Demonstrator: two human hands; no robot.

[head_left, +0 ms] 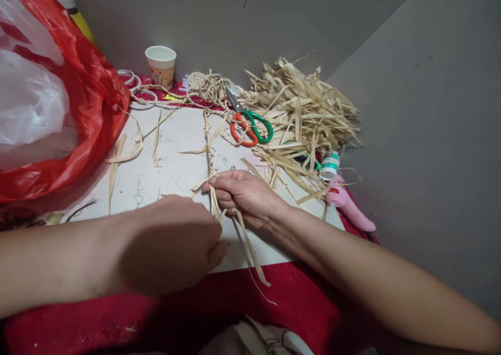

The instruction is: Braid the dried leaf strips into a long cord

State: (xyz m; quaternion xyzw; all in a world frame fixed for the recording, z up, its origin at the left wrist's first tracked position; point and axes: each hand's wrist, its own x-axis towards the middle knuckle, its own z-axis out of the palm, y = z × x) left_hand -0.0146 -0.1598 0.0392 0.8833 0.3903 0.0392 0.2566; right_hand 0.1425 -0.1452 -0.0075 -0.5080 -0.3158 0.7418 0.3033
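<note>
A thin braid of dried plant strips [210,154] runs down the white board from a looped cord at the back. My right hand [242,190] pinches its lower end between thumb and fingers. Loose strips [250,250] hang below that hand toward the board's front edge. Left of it and closer to me, my left hand [176,240] is closed with its back turned to the camera. A pale strip [214,203] runs from the braid's end down to the left hand's curled fingers, which are mostly hidden.
Orange-and-green-handled scissors [250,128] lie beside a heap of dried strips [309,109]. A coil of braided cord [209,86], a paper cup [160,67] and white rings [143,99] are at the back. A red plastic bag [105,99] bulges at left; a pink glue gun [352,206] lies right.
</note>
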